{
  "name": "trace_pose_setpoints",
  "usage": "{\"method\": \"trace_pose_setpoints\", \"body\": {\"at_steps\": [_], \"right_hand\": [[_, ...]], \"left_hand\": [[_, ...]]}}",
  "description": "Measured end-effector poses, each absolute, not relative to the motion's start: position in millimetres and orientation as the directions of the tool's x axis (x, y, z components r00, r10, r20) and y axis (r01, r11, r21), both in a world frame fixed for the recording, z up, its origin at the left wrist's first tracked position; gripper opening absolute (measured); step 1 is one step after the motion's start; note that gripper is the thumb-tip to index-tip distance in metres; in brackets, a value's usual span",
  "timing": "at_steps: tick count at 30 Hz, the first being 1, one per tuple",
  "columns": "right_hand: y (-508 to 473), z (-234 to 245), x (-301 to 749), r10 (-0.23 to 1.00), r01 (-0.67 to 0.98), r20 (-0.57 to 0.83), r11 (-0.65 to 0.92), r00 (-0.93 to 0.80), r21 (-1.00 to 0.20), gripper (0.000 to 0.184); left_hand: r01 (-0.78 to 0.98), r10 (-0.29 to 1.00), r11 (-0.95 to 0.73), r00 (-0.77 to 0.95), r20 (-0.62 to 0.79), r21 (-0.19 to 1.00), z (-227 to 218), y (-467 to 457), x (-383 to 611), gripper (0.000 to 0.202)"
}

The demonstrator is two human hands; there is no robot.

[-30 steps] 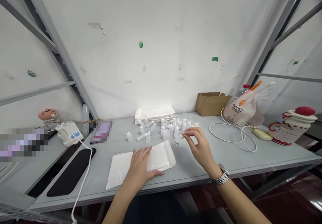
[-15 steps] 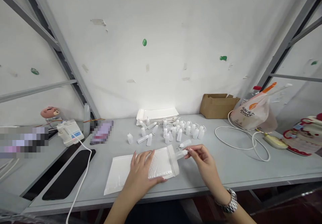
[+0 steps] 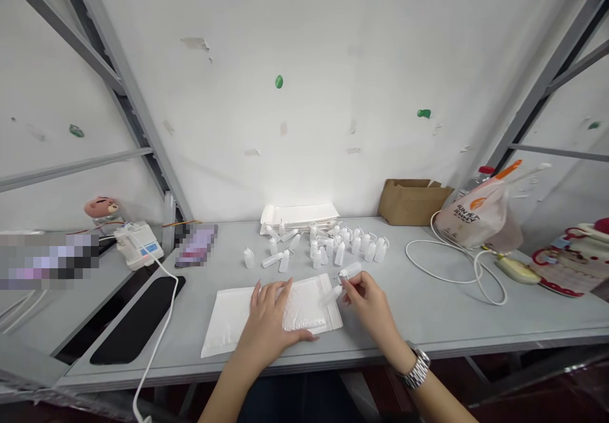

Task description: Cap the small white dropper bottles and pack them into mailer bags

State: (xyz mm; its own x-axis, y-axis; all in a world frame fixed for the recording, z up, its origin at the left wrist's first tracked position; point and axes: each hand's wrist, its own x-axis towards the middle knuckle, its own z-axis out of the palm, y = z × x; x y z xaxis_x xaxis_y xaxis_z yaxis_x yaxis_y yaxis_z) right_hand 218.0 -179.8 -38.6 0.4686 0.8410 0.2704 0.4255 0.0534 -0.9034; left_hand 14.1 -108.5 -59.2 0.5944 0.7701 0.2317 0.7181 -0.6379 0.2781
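My left hand (image 3: 269, 318) is spread across a white bubble-lined envelope (image 3: 228, 312), fingertips near its far edge and thumb along its near edge, gripping it against the table. My right hand (image 3: 364, 299) pinches a small translucent squeeze bottle (image 3: 332, 295) by its cap end. That bottle slants over the envelope's mouth on the right, its body pointing left; whether it is inside or above cannot be told. Just beyond my right fingers another squeeze bottle (image 3: 351, 269) lies on its side. Several more bottles (image 3: 339, 255) stand or lie in a loose cluster farther back.
White envelopes (image 3: 302, 212) are stacked against the wall. To the right are a cardboard box (image 3: 413, 202), a looped white cable (image 3: 445, 278), and a plastic bag (image 3: 476, 217). A phone (image 3: 196, 245), a white device (image 3: 137, 245) and a black pad (image 3: 137, 321) sit to the left.
My right hand has shifted left with the bottle, which now overlaps the envelope's mouth. My left hand keeps its place on the envelope. The view has tilted slightly.
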Motion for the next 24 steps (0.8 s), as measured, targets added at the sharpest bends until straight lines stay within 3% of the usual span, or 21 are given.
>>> {"method": "trace_pose_setpoints", "body": {"at_steps": [7,11,15,18,21,24], "right_hand": [[-176,-45,218,0.862,0.242,0.149,0.032,0.484,-0.970,0.032],[-185,-42,223,0.808,0.464,0.300,0.037,0.507,-0.885,0.026],[-195,-40,219,0.805,0.682,0.453,0.084,0.383,-0.726,0.017],[-201,-36,216,0.811,0.748,0.488,0.098,0.322,-0.656,0.016],[-203,-32,217,0.827,0.730,0.456,0.083,0.330,-0.679,0.017],[-197,-34,219,0.859,0.586,0.333,0.048,0.389,-0.809,0.022]], "left_hand": [[0.722,0.768,-0.640,0.590,0.248,0.263,-61,-110,13,0.098],[0.690,0.732,-0.681,0.632,0.256,0.244,-62,-108,13,0.092],[0.677,0.717,-0.697,0.659,0.226,0.236,-59,-108,14,0.082],[0.668,0.706,-0.708,0.676,0.211,0.228,-57,-111,15,0.069],[0.663,0.699,-0.715,0.677,0.231,0.222,-56,-114,16,0.062],[0.668,0.704,-0.710,0.665,0.249,0.225,-58,-115,16,0.064]]}}
